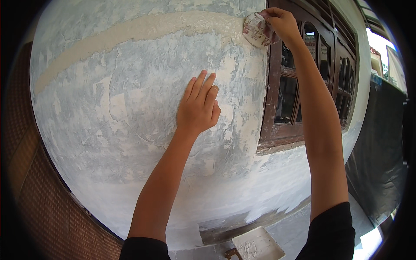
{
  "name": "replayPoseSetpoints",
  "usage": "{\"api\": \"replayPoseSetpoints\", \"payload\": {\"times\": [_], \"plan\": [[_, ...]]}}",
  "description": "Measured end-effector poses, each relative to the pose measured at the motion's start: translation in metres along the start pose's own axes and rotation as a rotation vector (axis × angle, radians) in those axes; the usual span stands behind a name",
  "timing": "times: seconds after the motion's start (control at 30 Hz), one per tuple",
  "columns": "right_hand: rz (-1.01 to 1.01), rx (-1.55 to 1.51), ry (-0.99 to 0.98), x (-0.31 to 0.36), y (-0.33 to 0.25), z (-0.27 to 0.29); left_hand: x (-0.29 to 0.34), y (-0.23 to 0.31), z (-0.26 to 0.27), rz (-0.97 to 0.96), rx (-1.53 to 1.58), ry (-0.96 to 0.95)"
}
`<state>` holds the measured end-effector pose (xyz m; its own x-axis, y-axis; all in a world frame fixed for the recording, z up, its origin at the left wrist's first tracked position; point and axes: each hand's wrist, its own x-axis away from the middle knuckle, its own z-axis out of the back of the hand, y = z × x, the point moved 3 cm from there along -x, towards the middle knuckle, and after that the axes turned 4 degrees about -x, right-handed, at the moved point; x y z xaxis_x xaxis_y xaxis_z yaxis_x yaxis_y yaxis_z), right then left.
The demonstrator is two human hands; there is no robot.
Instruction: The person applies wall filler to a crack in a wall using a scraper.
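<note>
My right hand point(281, 25) is raised to the upper right and pinches the top edge of a putty scraper point(258, 31) smeared with pale and reddish putty. The scraper lies against the wall beside the window frame, at the right end of a thick strip of cream putty point(130, 31). My left hand point(197, 104), a ring on one finger, rests with its fingers stretched out on the patchy grey and white wall point(147, 104), below that strip. Nothing is held in it.
A dark brown wooden window point(277, 102) with glass panes is set in the wall at right. Low down, a shallow tray point(258, 245) holds pale putty, with a brown handle-like piece beside it. Brown woven panels point(56, 199) stand at left, a black sheet point(379, 147) at right.
</note>
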<state>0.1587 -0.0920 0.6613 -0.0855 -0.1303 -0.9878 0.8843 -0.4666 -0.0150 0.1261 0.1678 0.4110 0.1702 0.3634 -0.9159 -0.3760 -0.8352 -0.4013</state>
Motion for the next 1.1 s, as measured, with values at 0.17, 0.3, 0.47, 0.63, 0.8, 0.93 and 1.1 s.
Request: {"api": "replayPoseSetpoints", "payload": {"times": [0.17, 0.3, 0.47, 0.63, 0.8, 0.93, 1.1], "plan": [[-0.109, -0.16, 0.054, -0.001, -0.001, 0.017, -0.003, 0.004, 0.0, -0.004, 0.019, 0.024], [-0.025, -0.159, 0.011, 0.008, -0.01, -0.002, -0.002, 0.003, -0.002, -0.005, 0.009, 0.013], [-0.222, -0.249, -0.048, 0.01, -0.005, -0.007, -0.003, 0.005, 0.0, -0.003, 0.011, 0.009], [-0.303, -0.359, 0.213, 0.029, -0.014, 0.006, -0.004, 0.006, 0.002, 0.001, 0.007, 0.01], [-0.585, -1.061, 0.381, 0.108, -0.017, -0.009, -0.002, 0.002, -0.003, -0.015, 0.07, 0.078], [-0.758, -1.309, 0.459, 0.162, -0.034, -0.062, -0.001, 0.002, -0.003, -0.036, 0.135, 0.125], [-0.816, -1.382, 0.55, 0.181, -0.063, -0.104, -0.002, 0.001, 0.001, -0.035, 0.134, 0.122]]}}
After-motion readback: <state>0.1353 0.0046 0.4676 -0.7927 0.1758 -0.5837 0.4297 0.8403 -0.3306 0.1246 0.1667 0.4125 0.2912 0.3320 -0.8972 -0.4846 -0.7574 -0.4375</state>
